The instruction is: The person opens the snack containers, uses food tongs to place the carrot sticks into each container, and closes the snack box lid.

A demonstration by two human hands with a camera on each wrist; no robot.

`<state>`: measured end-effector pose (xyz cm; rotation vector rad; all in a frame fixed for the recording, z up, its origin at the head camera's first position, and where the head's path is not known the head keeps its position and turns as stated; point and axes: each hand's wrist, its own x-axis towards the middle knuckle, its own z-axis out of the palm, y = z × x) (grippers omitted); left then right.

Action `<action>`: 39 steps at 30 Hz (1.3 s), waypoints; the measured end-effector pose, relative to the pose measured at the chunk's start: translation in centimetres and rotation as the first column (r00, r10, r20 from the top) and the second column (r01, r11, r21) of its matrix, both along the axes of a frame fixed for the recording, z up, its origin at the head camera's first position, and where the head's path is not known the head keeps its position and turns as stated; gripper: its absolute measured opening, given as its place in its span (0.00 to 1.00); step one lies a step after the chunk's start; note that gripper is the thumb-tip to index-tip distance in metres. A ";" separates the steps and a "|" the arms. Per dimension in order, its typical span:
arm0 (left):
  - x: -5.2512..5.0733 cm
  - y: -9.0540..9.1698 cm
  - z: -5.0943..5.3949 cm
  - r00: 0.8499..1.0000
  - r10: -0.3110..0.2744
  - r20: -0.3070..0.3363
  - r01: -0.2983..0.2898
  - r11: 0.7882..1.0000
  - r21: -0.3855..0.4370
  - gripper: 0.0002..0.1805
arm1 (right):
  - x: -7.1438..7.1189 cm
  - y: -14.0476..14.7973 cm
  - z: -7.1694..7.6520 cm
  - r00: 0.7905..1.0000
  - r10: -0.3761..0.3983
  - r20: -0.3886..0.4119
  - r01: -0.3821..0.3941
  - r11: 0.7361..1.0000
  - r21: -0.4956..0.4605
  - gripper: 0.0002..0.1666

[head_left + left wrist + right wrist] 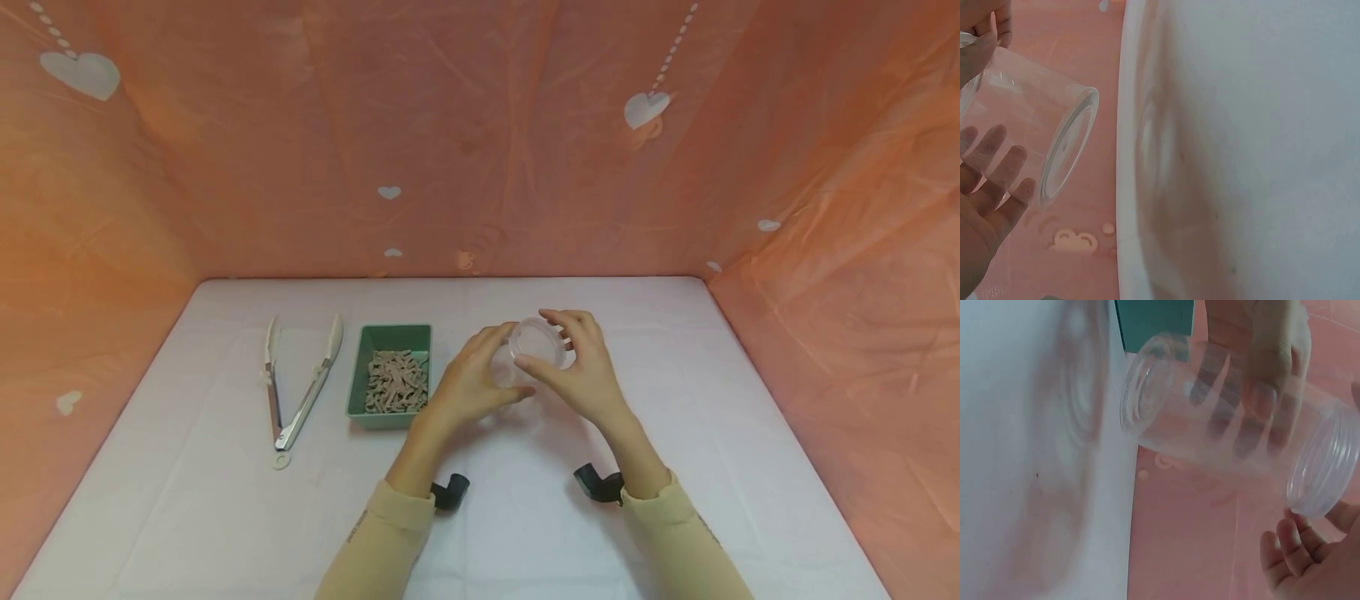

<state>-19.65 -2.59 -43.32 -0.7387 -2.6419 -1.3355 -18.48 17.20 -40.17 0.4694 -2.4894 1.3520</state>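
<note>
Above the table, a clear plastic jar (1175,425) is tilted between the two hands. My left hand (468,379) holds its body; in the right wrist view the thumb lies across the near side, and several fingers show through the wall behind. The ridged, see-through lid (1325,465) is at the jar's upper end. My right hand (592,379) grips round this lid, with fingers on the far side and thumb on the near side. In the left wrist view the jar's round base (1072,147) faces the table, and only fingertips of the right hand show.
Left of the hands is a green tray (388,422) of small grey-brown pieces (396,383). Farther left lie spread metal tongs (303,410) with pale tips. All stand on a white-covered table (210,517), enclosed by orange-pink sheets (465,150) behind and at both sides.
</note>
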 end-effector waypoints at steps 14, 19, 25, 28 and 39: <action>0.0 -0.1 -0.1 1.000 0.014 -0.004 -0.014 1.000 -0.004 0.50 | -0.2 0.7 0.1 0.993 0.106 -0.058 -0.106 0.994 0.017 0.37; -0.1 -0.1 -0.2 1.000 0.011 -0.006 -0.011 1.000 0.007 0.50 | -0.2 1.1 0.1 0.981 0.174 -0.090 -0.175 0.985 -0.001 0.37; -0.1 -0.1 -0.2 1.000 0.003 -0.001 -0.003 1.000 0.017 0.50 | -0.2 1.2 0.1 0.969 0.215 -0.121 -0.220 0.975 -0.033 0.37; 0.0 -0.1 -0.1 1.000 0.002 0.008 -0.002 1.000 0.025 0.50 | -0.2 1.3 0.1 0.968 0.210 -0.139 -0.219 0.975 -0.046 0.38; -0.1 0.2 -0.2 1.000 0.008 0.025 -0.009 0.999 0.048 0.49 | -0.2 1.3 0.3 0.957 0.176 -0.230 -0.202 0.975 -0.092 0.39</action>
